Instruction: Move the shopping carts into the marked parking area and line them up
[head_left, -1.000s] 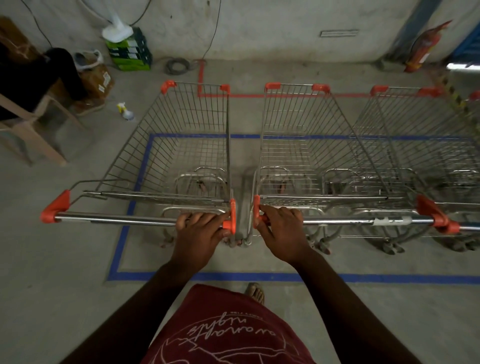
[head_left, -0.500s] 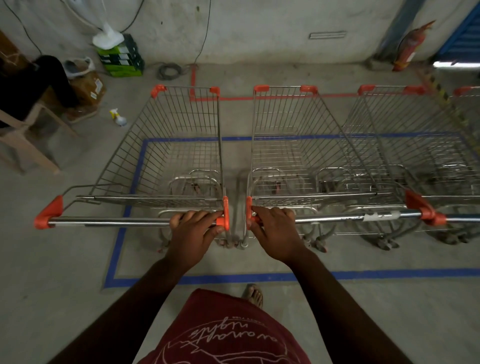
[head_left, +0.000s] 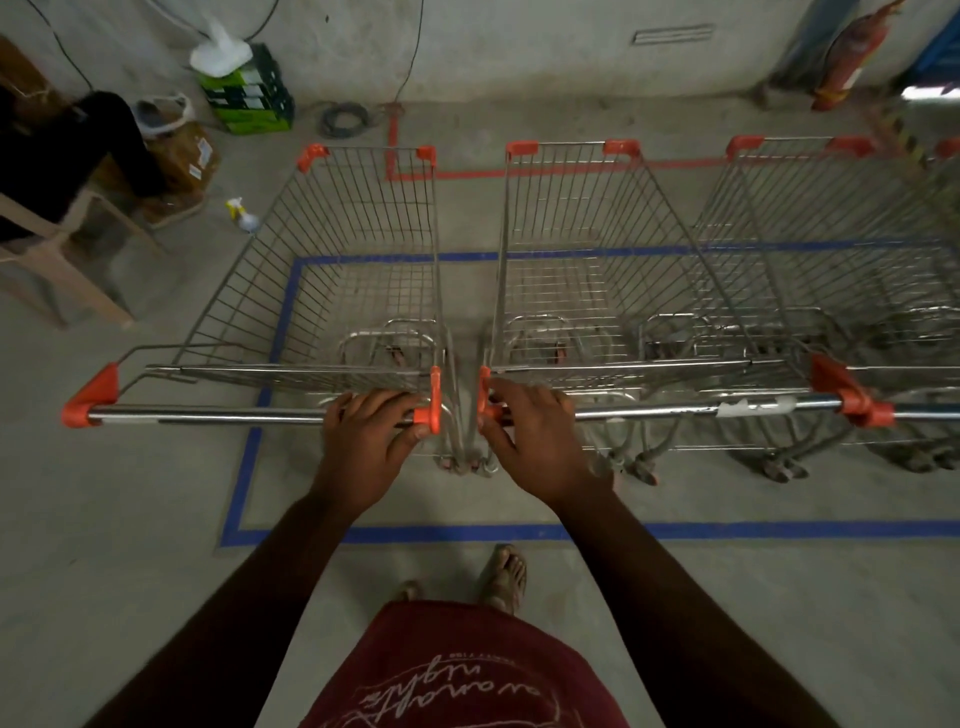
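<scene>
hands (head_left: 452, 441) grip handles | left cart (head_left: 332, 270) empty | middle cart (head_left: 597, 270) empty

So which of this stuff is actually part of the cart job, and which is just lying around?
Part of the job:
left cart
middle cart
right cart
blue floor marking
left hand
right hand

Just lying about:
fire extinguisher
spray bottle
green boxes
coiled cable
chair

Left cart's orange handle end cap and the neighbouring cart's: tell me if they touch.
Apart. The head view shows bare floor and frame tubes in a plain gap between the left cart's orange end cap and the middle cart's orange end cap.
</scene>
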